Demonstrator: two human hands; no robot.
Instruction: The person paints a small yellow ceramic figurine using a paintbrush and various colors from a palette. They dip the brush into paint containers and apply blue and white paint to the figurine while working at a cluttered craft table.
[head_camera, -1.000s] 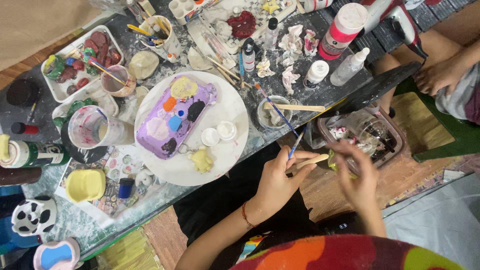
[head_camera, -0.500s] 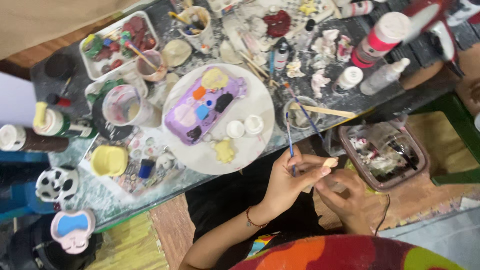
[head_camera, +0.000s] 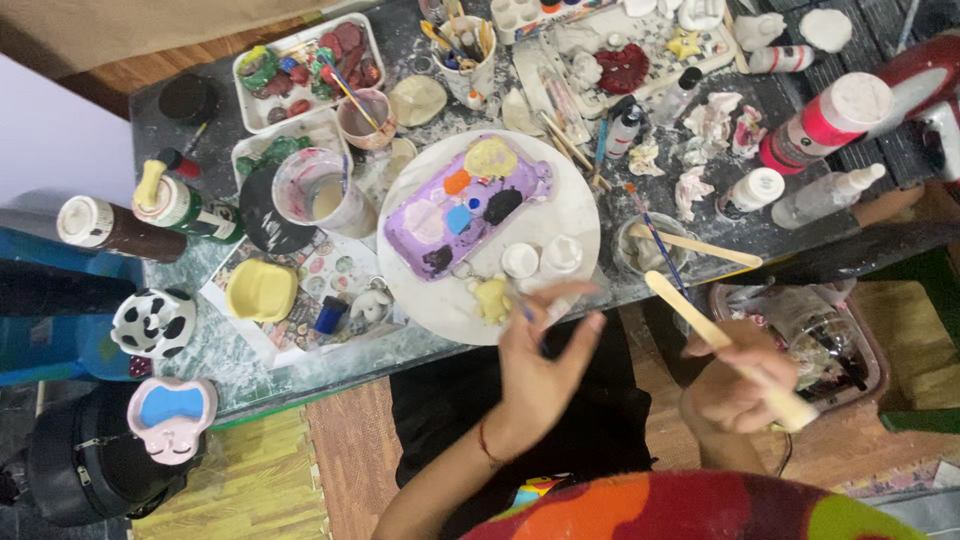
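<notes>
Your left hand (head_camera: 540, 365) is motion-blurred at the counter's (head_camera: 790, 245) near edge, its grip pinching a thin blue-handled brush (head_camera: 527, 312) just beside the small yellow figure (head_camera: 491, 298) on the round white plate (head_camera: 580, 205). A careless swipe could smear wet colour or knock the 2 white pieces (head_camera: 541, 259) nearby. Your right hand (head_camera: 735, 385) holds its grip closed around a pale flat wooden stick (head_camera: 690, 310), angled up toward the clear cup (head_camera: 645, 250); it could tip that.
</notes>
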